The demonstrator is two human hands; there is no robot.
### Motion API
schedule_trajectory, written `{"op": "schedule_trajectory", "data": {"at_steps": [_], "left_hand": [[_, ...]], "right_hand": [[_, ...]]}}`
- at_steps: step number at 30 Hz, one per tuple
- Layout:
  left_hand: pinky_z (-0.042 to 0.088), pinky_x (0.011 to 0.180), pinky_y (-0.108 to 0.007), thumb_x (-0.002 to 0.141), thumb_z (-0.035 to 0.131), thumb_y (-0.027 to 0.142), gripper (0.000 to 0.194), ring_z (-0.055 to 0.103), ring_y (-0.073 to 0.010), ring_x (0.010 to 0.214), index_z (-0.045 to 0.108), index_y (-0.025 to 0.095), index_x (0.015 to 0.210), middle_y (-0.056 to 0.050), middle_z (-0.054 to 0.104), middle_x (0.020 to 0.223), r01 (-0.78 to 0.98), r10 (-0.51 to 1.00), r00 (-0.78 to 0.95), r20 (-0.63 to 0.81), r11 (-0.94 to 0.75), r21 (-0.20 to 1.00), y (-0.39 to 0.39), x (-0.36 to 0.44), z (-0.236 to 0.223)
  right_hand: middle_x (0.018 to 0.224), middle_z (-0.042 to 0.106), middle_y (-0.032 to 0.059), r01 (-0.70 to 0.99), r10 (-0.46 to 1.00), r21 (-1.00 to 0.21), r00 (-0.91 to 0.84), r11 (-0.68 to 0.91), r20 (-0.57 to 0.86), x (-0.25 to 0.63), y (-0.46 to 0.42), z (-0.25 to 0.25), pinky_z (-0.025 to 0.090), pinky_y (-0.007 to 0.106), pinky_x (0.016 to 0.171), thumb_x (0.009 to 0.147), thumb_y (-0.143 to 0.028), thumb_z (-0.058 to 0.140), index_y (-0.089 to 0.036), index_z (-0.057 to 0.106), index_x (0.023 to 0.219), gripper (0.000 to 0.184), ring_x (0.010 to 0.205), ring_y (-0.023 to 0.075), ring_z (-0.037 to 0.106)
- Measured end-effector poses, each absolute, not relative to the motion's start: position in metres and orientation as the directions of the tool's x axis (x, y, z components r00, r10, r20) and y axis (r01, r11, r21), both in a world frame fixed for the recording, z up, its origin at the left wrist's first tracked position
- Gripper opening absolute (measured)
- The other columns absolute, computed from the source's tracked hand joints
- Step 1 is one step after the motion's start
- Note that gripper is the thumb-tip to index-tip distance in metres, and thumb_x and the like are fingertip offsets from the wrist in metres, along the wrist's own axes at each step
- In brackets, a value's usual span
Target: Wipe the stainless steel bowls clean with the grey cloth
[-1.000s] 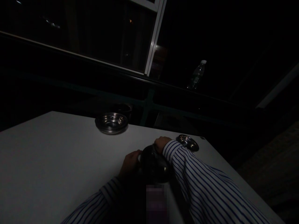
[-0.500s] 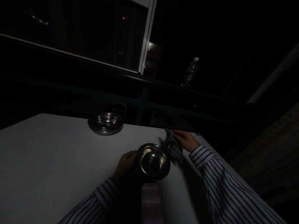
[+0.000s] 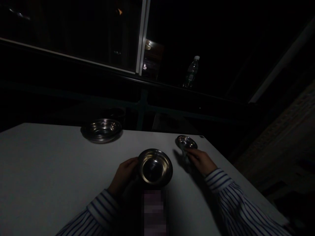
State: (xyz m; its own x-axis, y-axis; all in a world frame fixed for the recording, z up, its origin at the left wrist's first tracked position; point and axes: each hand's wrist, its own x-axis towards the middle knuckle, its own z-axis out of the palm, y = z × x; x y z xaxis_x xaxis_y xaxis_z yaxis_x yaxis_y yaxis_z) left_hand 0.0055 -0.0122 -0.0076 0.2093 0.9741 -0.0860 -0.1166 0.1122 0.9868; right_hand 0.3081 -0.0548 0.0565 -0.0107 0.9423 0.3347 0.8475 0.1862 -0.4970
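Observation:
A shiny metal bowl (image 3: 155, 167) is held up over the white table (image 3: 73, 170), tilted toward me. My left hand (image 3: 124, 173) is closed on its left rim. To the right, my right hand (image 3: 201, 160) pinches a grey cloth (image 3: 185, 156), mostly in shadow below the fingers. Just beyond those fingers sits a smaller metal bowl (image 3: 187, 141) near the far right corner of the table; whether cloth or fingers touch it I cannot tell. Stacked metal bowls (image 3: 101, 131) stand at the far left edge.
Behind the table, a clear plastic bottle (image 3: 191, 72) with a white cap stands on a dark ledge beside a window frame (image 3: 143, 37). A brick wall (image 3: 278, 127) runs along the right. The room is very dark, and a blurred patch covers the bottom middle.
My right hand with the cloth has moved down slightly, uncovering the small bowl behind it. The view has shifted a little to the right. My left hand still holds its bowl.

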Motion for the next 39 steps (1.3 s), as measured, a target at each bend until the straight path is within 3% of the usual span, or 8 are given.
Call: {"op": "schedule_trajectory", "data": {"at_steps": [2, 5, 9, 14, 19, 26, 34, 39], "left_hand": [[0.045, 0.058, -0.025, 0.070, 0.057, 0.037, 0.035, 0.063, -0.0185, 0.075, 0.066, 0.013, 0.093, -0.006, 0.070, 0.084, -0.143, 0.972, 0.221, -0.085, 0.119, 0.983, -0.013, 0.005, -0.006], [0.046, 0.063, -0.026, 0.068, 0.060, 0.036, 0.034, 0.063, -0.0191, 0.080, 0.066, 0.013, 0.093, -0.006, 0.071, 0.086, -0.166, 0.973, 0.205, -0.104, 0.139, 0.976, -0.013, 0.005, -0.005], [0.047, 0.061, -0.027, 0.067, 0.062, 0.036, 0.036, 0.063, -0.0189, 0.076, 0.067, 0.012, 0.093, -0.006, 0.071, 0.080, -0.198, 0.974, 0.185, -0.133, 0.169, 0.965, -0.013, 0.005, -0.004], [0.049, 0.062, -0.029, 0.066, 0.063, 0.037, 0.040, 0.064, -0.0206, 0.077, 0.067, 0.011, 0.095, -0.008, 0.070, 0.082, -0.211, 0.975, 0.180, -0.133, 0.170, 0.962, -0.014, 0.005, -0.003], [0.048, 0.076, -0.031, 0.063, 0.067, 0.036, 0.039, 0.063, -0.0212, 0.086, 0.068, 0.014, 0.095, -0.008, 0.071, 0.093, -0.277, 0.971, 0.186, -0.151, 0.200, 0.940, -0.016, 0.004, 0.003], [0.047, 0.061, -0.029, 0.070, 0.063, 0.041, 0.047, 0.060, -0.0165, 0.069, 0.061, 0.016, 0.111, -0.007, 0.069, 0.089, -0.206, 0.961, 0.256, -0.106, 0.161, 0.965, -0.017, 0.002, -0.001], [0.045, 0.060, -0.028, 0.070, 0.064, 0.039, 0.048, 0.059, -0.0157, 0.067, 0.061, 0.013, 0.110, -0.005, 0.065, 0.077, -0.213, 0.962, 0.259, -0.091, 0.149, 0.966, -0.014, 0.001, -0.006], [0.047, 0.068, -0.029, 0.066, 0.068, 0.035, 0.043, 0.060, -0.0163, 0.070, 0.064, 0.012, 0.102, -0.005, 0.067, 0.079, -0.263, 0.961, 0.259, -0.100, 0.170, 0.950, -0.015, 0.003, 0.000]], "right_hand": [[0.109, 0.064, 0.0092, 0.860, 0.938, -0.466, -0.043, 0.210, 0.343, 0.309, -0.062, 0.054, 0.041, 0.038, 0.092, 0.081, -0.028, 0.044, -0.017, 0.063, 0.106, 0.034, 0.103, 0.0214, 0.057], [0.104, 0.066, 0.0107, 0.781, 0.944, -0.613, 0.101, 0.121, 0.315, 0.310, -0.065, 0.047, 0.044, 0.036, 0.089, 0.081, -0.035, 0.043, -0.013, 0.062, 0.105, 0.037, 0.098, 0.0215, 0.060], [0.094, 0.069, 0.0100, 0.726, 0.978, -0.687, 0.163, -0.031, 0.128, 0.317, -0.065, 0.031, 0.049, 0.034, 0.078, 0.079, -0.031, 0.041, -0.011, 0.062, 0.102, 0.037, 0.086, 0.0207, 0.064], [0.088, 0.070, 0.0102, 0.802, 0.990, -0.589, 0.141, -0.104, 0.016, 0.332, -0.076, 0.016, 0.048, 0.035, 0.079, 0.077, -0.025, 0.042, -0.012, 0.066, 0.091, 0.031, 0.083, 0.0218, 0.064], [0.112, 0.060, 0.0203, 0.913, 0.960, -0.379, 0.227, -0.151, 0.163, 0.331, -0.088, 0.033, 0.037, 0.042, 0.094, 0.081, -0.026, 0.040, -0.002, 0.059, 0.110, 0.042, 0.105, 0.0278, 0.055], [0.102, 0.064, 0.0103, 0.966, 0.979, -0.198, -0.139, 0.167, 0.148, 0.271, -0.099, 0.050, 0.042, 0.033, 0.086, 0.088, -0.026, 0.033, -0.016, 0.064, 0.103, 0.036, 0.094, 0.0199, 0.057], [0.095, 0.067, 0.0092, 0.985, 0.990, -0.124, -0.109, 0.119, 0.084, 0.245, -0.086, 0.052, 0.040, 0.030, 0.085, 0.089, -0.023, 0.034, -0.016, 0.065, 0.100, 0.033, 0.092, 0.0192, 0.059], [0.097, 0.068, 0.0079, 0.967, 0.992, -0.223, -0.122, 0.124, 0.020, 0.242, -0.080, 0.052, 0.040, 0.027, 0.083, 0.088, -0.023, 0.035, -0.018, 0.066, 0.098, 0.033, 0.092, 0.0173, 0.061]]}}
